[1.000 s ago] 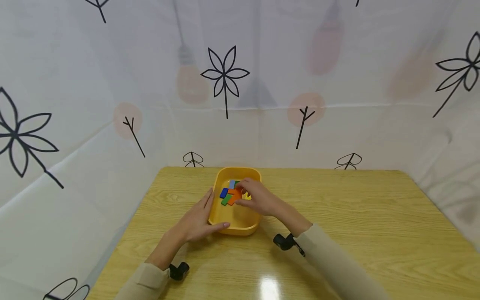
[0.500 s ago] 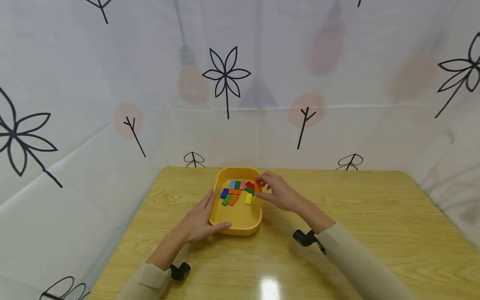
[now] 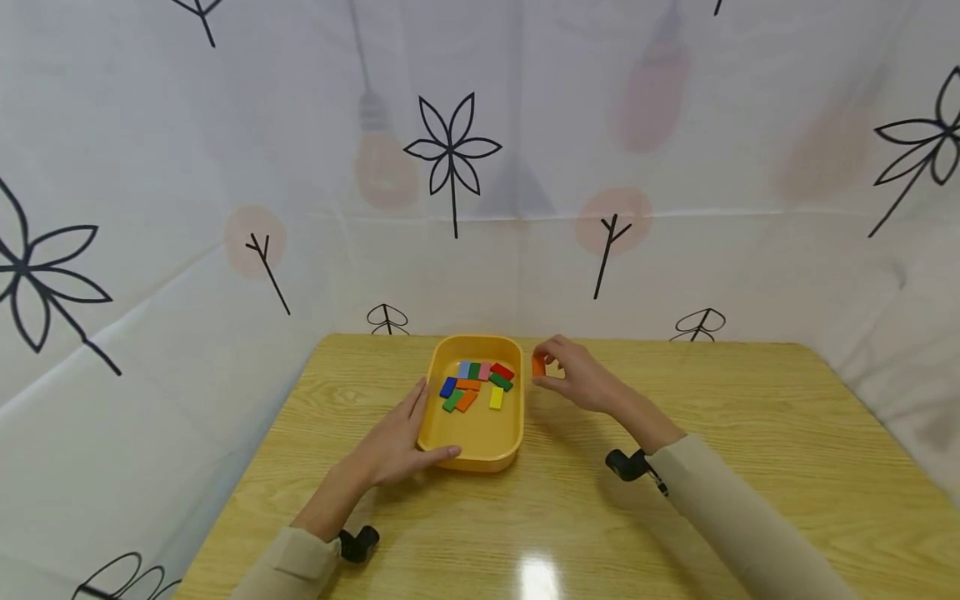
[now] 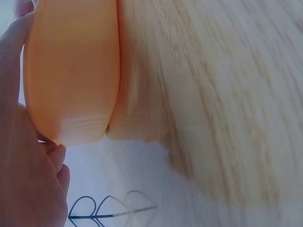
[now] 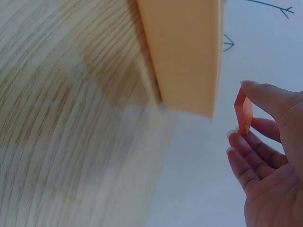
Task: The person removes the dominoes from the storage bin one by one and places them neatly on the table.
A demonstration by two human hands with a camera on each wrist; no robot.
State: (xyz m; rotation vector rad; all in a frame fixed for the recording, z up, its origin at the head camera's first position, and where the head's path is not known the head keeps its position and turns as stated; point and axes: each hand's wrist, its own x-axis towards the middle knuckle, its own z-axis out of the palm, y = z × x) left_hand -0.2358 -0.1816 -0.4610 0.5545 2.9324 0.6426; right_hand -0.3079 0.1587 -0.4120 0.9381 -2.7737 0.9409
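A yellow tray (image 3: 471,442) lies on the table with several small coloured rectangular blocks flat inside. Among them are a blue block (image 3: 447,387), a yellow block (image 3: 497,398) and a red block (image 3: 502,372). My left hand (image 3: 390,450) rests spread against the tray's near left corner, its fingers straight along the left side and its thumb at the near rim. Just right of the tray, my right hand (image 3: 581,379) pinches an orange block (image 3: 538,365) upright between thumb and fingertips. The right wrist view shows this orange block (image 5: 245,113) beyond the tray's wall.
The wood-grain table (image 3: 712,458) extends right of and in front of the tray. A white patterned cloth (image 3: 517,275) hangs behind the table and along its sides. A small black camera (image 3: 628,465) sits at the right wrist, another camera (image 3: 358,543) at the left.
My right hand has moved from inside the tray, over its right rim, to the right side with the orange block. My left hand and the tray have stayed in place.
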